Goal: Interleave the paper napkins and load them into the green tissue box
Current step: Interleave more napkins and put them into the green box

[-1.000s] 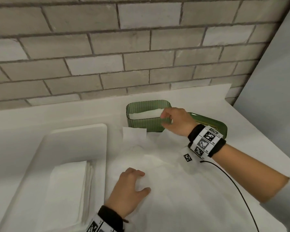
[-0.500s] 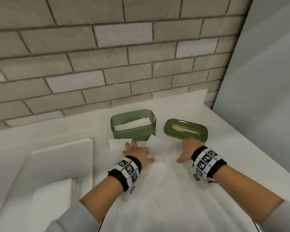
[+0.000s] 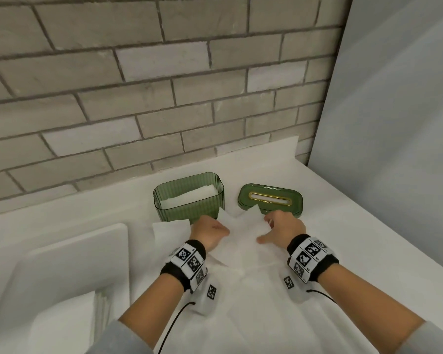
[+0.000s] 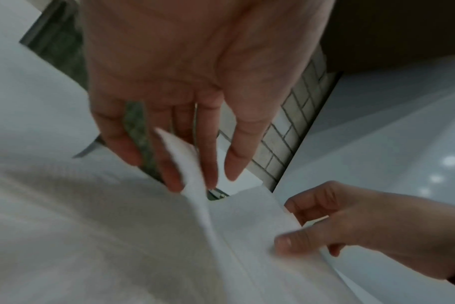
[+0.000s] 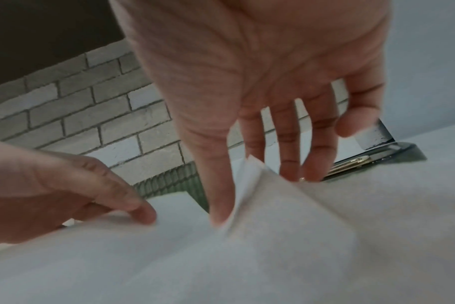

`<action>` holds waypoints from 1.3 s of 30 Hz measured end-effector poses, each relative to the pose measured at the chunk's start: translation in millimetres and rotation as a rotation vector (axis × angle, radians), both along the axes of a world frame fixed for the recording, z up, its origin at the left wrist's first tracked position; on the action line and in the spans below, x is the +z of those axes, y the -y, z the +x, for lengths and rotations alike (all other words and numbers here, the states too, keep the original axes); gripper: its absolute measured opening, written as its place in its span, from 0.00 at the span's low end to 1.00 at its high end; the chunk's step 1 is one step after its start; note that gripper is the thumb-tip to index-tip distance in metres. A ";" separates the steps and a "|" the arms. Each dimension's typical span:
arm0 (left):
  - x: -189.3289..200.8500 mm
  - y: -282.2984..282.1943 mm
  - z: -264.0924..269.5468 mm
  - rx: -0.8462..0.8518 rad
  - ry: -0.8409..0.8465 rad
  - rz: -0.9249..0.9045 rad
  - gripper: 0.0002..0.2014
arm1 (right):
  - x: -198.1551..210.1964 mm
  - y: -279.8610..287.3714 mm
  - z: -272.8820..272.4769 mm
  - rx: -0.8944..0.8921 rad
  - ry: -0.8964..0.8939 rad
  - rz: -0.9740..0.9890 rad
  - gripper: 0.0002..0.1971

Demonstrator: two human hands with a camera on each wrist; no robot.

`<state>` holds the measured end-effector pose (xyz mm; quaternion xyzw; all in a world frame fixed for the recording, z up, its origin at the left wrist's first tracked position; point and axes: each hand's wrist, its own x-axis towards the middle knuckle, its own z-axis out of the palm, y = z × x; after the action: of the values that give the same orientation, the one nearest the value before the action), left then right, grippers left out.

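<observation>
- Head view: both hands work a white napkin (image 3: 243, 227) lying just before the open green tissue box (image 3: 189, 203) (some napkins already inside); keep its edges square.
- Left wrist view: left hand (image 4: 185, 86), fingers nearly straight, lifts the thin, limp flap.
- Right wrist view: right hand (image 5: 268, 82) pinches the opposite edge, thumb against fingers; pull gently.

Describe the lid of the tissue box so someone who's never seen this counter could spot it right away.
Start at the grey brick wall and drop to the white counter below it. Two green items sit there: the open ribbed tissue box with napkins inside and, to its right, the lid. The lid is the low, flat one, with a gold-edged slot in its top.
</observation>
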<state>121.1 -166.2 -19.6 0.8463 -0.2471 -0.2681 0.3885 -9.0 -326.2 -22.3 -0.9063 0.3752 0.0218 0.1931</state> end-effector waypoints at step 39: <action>25.2 -105.1 -74.3 0.170 -0.293 -0.905 0.20 | 63.7 -74.9 -16.6 0.126 0.846 0.914 0.06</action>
<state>46.7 -61.1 5.6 0.5629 -0.2112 -0.2175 0.7689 -25.7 -251.2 41.3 -0.6828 0.1647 -0.1694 0.6913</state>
